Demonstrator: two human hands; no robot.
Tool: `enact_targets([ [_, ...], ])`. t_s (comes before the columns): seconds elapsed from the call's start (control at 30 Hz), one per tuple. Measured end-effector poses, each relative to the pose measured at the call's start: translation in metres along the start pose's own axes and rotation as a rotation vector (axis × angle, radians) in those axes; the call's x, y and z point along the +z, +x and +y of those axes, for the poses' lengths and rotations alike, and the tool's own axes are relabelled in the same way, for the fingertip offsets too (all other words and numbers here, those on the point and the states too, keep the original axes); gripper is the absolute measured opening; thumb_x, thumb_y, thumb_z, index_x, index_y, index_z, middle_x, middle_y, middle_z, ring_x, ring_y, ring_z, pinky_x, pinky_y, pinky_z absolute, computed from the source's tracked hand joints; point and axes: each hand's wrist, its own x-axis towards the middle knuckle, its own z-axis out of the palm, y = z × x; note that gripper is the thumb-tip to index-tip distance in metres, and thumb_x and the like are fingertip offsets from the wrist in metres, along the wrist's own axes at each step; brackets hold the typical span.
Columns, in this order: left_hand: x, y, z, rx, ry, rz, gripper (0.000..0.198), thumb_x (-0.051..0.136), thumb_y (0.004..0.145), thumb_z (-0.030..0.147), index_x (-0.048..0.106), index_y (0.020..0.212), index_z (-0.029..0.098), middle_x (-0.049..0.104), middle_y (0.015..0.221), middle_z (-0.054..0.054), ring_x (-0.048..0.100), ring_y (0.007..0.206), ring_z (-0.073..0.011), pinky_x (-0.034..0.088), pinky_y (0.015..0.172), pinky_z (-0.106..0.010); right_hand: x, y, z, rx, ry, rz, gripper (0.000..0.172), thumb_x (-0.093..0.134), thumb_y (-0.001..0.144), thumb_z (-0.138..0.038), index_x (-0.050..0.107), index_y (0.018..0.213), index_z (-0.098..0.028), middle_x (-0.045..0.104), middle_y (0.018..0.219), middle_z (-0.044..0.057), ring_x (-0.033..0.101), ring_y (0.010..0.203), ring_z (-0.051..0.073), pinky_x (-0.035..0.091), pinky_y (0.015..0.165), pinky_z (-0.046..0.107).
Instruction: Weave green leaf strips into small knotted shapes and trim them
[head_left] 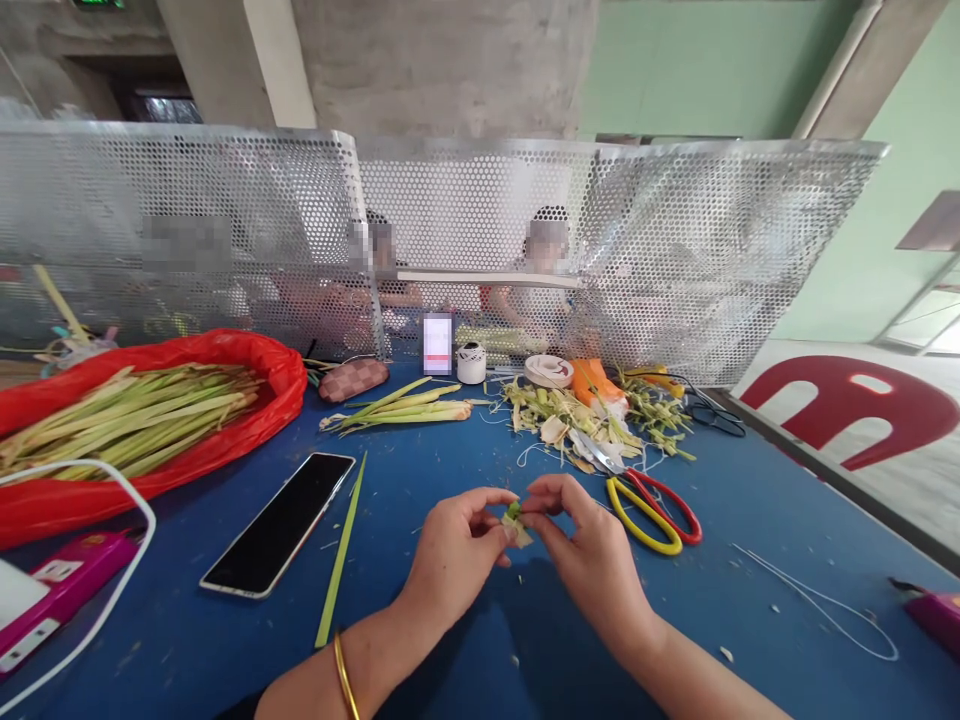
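Observation:
My left hand (457, 560) pinches a small pale-and-green piece of folded plant leaf (516, 526) between thumb and fingers. From the other side, the fingertips of my right hand (589, 555) are closed on the same piece. Both hands are just above the blue table (465, 465). Scissors (652, 508) with yellow and red handles lie right of my right hand, blades toward a heap of leaf scraps (559, 415). A single long green leaf strip (343, 550) lies left of my left hand, beside a dark-screened phone (279, 525).
A red plastic bag (277, 380) full of long leaf stalks (142, 415) stands at left. Farther back are a stalk bundle (409, 408), a checkered pouch (354, 380), a lit phone (437, 343), a white container (472, 364) and a tape roll (548, 371). People sit behind a perforated metal screen (480, 190).

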Motion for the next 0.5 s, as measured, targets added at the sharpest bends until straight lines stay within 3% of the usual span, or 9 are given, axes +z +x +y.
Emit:
enact_targets([
  [0.1, 0.0012, -0.0012, 0.0029, -0.028, -0.082, 0.015, 0.027, 0.066, 0.07, 0.02, 0.066, 0.096, 0.016, 0.066, 0.058, 0.002, 0.06, 0.05, -0.013, 0.048, 0.058, -0.025, -0.0017, 0.0008, -0.0021, -0.018, -0.012, 0.004, 0.011, 0.056, 0.082, -0.015, 0.056, 0.089, -0.023, 0.07, 0.079, -0.002, 0.067, 0.077, 0.015, 0.049, 0.069, 0.022],
  [0.33, 0.0029, -0.0022, 0.0027, -0.086, -0.206, 0.029, 0.022, 0.068, 0.069, 0.021, 0.057, 0.088, 0.017, 0.07, 0.061, 0.0, 0.06, 0.05, -0.0112, 0.045, 0.056, -0.022, -0.0022, 0.0, -0.0047, -0.245, -0.205, 0.066, 0.01, 0.052, 0.085, -0.014, 0.056, 0.088, -0.023, 0.069, 0.08, -0.001, 0.065, 0.074, 0.016, 0.046, 0.068, 0.025],
  [0.5, 0.0026, -0.0011, 0.0045, -0.093, -0.236, 0.034, 0.02, 0.071, 0.067, 0.023, 0.058, 0.081, 0.016, 0.07, 0.061, -0.001, 0.058, 0.048, -0.0104, 0.046, 0.055, -0.022, -0.0045, 0.0007, -0.0069, -0.274, -0.244, 0.033, 0.015, 0.051, 0.082, -0.009, 0.055, 0.088, -0.023, 0.068, 0.079, 0.0, 0.064, 0.073, 0.016, 0.045, 0.068, 0.026],
])
